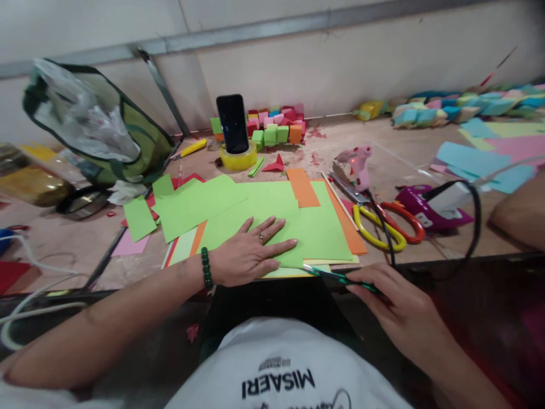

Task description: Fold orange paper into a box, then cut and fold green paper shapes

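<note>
My left hand (249, 250) lies flat with fingers spread on a stack of light green paper sheets (272, 216) near the table's front edge. A green bead bracelet sits on that wrist and a ring on one finger. My right hand (389, 301) is closed round a thin green-handled cutter (340, 277), whose tip touches the lower right edge of the green paper. Orange sheets (303, 187) lie under and on top of the green ones.
Yellow and red scissors (383, 224), a pink glue gun (360, 165) and a purple tool (426, 207) lie to the right. A phone (232, 124) stands in a tape roll before coloured paper cubes (276, 128). A green bag (93, 125) sits left. Another person's arm (522, 213) rests far right.
</note>
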A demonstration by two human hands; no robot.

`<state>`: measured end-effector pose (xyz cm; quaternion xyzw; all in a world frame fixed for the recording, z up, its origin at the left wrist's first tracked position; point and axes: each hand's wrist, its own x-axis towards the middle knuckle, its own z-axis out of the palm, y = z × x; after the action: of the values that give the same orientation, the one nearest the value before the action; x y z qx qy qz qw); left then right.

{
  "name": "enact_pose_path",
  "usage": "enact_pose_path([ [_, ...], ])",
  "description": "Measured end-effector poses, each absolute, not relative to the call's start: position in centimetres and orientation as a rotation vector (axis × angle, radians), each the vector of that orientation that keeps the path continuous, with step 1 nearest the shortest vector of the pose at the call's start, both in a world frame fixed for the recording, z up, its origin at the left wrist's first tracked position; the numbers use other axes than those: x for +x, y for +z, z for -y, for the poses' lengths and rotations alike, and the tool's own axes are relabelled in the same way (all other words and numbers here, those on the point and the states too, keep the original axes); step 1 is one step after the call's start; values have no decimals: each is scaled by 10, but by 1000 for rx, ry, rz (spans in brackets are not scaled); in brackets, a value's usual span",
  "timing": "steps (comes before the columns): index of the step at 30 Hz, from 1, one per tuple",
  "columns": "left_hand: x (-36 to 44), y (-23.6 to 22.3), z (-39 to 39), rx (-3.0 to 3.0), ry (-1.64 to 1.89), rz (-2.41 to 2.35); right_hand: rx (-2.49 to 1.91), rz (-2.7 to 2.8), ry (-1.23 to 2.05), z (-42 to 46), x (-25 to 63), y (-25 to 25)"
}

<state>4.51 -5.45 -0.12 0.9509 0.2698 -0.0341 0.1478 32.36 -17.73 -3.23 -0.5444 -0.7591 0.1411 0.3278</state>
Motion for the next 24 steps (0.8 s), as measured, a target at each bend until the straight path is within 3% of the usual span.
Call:
enact_pose_path([
  [24,46,-2,54,2745,-113,-770,-1375,1981,364,175,314,-28],
])
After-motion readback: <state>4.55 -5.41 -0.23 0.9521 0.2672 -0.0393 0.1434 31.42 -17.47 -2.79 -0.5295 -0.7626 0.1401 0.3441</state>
